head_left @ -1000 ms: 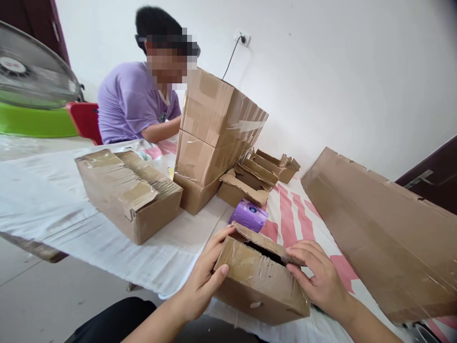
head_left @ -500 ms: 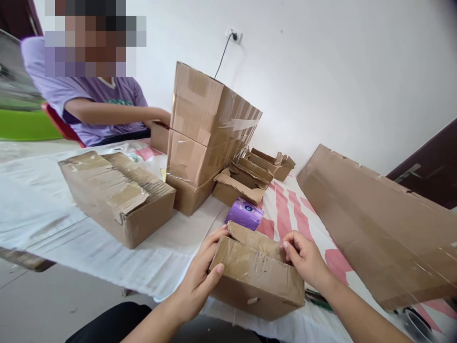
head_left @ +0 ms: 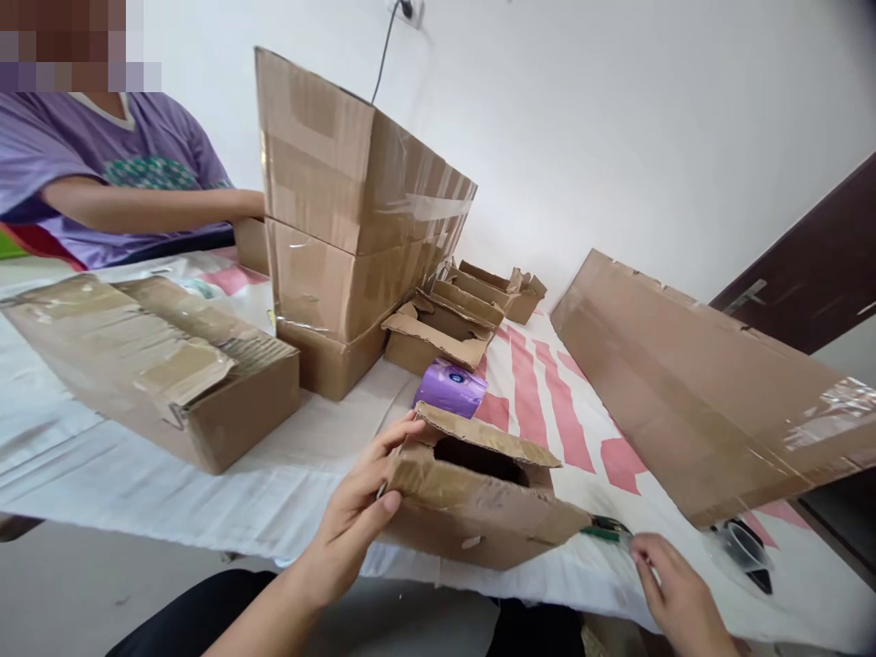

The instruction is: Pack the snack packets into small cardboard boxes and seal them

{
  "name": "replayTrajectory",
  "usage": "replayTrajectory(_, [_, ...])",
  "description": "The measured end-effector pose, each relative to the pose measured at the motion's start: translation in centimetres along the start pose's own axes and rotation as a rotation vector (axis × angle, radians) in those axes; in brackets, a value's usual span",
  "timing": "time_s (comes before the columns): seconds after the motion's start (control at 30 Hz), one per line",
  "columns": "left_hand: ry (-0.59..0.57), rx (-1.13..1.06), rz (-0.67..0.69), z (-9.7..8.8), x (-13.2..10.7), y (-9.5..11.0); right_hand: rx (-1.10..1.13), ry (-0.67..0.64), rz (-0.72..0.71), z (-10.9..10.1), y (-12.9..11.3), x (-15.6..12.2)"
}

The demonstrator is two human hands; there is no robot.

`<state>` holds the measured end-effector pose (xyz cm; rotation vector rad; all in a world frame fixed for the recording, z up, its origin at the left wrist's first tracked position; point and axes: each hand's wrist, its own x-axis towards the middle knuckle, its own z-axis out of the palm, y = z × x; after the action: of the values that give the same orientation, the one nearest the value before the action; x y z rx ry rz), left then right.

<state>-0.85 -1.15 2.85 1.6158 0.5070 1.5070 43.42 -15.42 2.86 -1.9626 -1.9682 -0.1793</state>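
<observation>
My left hand (head_left: 361, 505) grips the near left corner of a small worn cardboard box (head_left: 479, 511) at the table's front edge; its top flaps gape apart and show a dark inside. My right hand (head_left: 667, 587) is off the box, low at the right. Its fingers curl next to a green-and-black tool (head_left: 606, 529) lying beside the box; whether they touch it is unclear. A purple roll (head_left: 452, 388) lies just behind the box.
A closed carton (head_left: 147, 365) sits at the left, a tall stack of cartons (head_left: 342, 228) behind it, several small open boxes (head_left: 438, 333) further back. A long flat carton (head_left: 691, 383) lies at the right, a tape dispenser (head_left: 743, 547) under its end. A person in a purple shirt (head_left: 102, 173) sits across.
My right hand has left the box top and dropped to the right toward the tool. The flaps have sprung open. The view has shifted closer and left.
</observation>
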Motion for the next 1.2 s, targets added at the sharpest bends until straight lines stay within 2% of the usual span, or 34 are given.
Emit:
replayTrajectory(0.1, [-0.06, -0.114, -0.016, -0.2, 0.3, 0.5, -0.097, -0.224, 0.002, 2.0, 1.0, -3.0])
replayTrajectory(0.17, [-0.09, -0.094, -0.041, -0.3, 0.5, 0.5, -0.154, -0.342, 0.048, 2.5, 0.9, -3.4])
replayTrajectory(0.27, [-0.141, 0.006, -0.051, -0.3, 0.6, 0.4, -0.203, -0.517, 0.087, 1.3, -0.1, -1.7])
replayTrajectory(0.33, [-0.188, 0.07, -0.065, -0.3, 0.5, 0.2, -0.182, -0.532, 0.094, -0.4, -1.4, 0.6])
replayTrajectory(0.37, [-0.204, 0.099, -0.079, -0.3, 0.4, 0.1, -0.152, -0.472, 0.083, -1.3, -2.4, 1.9])
replayTrajectory(0.43, [-0.206, 0.145, -0.119, -0.4, 0.3, -0.4, -0.057, -0.246, 0.002, -3.1, -5.2, 4.5])
replayTrajectory(0.5, [-0.201, 0.158, -0.168, -0.5, 0.3, -1.0, 0.066, -0.027, -0.156, -4.5, -8.9, 6.8])
replayTrajectory(0.53, [-0.209, 0.143, -0.191, -0.6, 0.3, -1.4, 0.125, 0.003, -0.237, -5.0, -10.9, 7.8])
replayTrajectory(0.6, [-0.252, 0.078, -0.225, -0.7, 0.4, -2.1, 0.222, -0.07, -0.45, -5.4, -14.9, 9.8])
replayTrajectory(0.67, [-0.292, 0.017, -0.234, -0.7, 0.4, -2.6, 0.259, -0.262, -0.607, -5.2, -18.2, 11.6])
replayTrajectory(0.7, [-0.301, 0.006, -0.233, -0.7, 0.4, -2.9, 0.244, -0.366, -0.635, -4.9, -19.4, 12.4])
replayTrajectory(0.77, [-0.285, 0.025, -0.226, -0.8, 0.4, -3.3, 0.166, -0.535, -0.596, -4.2, -20.9, 14.1])
replayTrajectory(0.83, [-0.245, 0.069, -0.214, -0.8, 0.3, -3.6, 0.061, -0.622, -0.511, -3.6, -21.4, 15.4])
replayTrajectory(0.9, [-0.22, 0.121, -0.195, -0.9, 0.2, -3.8, -0.041, -0.644, -0.476, -3.3, -21.3, 16.2])
replayTrajectory(1.07, [-0.227, 0.201, -0.164, -0.7, 0.0, -4.2, -0.234, -0.623, -0.543, -2.0, -20.4, 16.5])
replayTrajectory(1.2, [-0.23, 0.208, -0.15, -0.5, -0.1, -4.4, -0.294, -0.606, -0.573, -0.3, -20.1, 16.2])
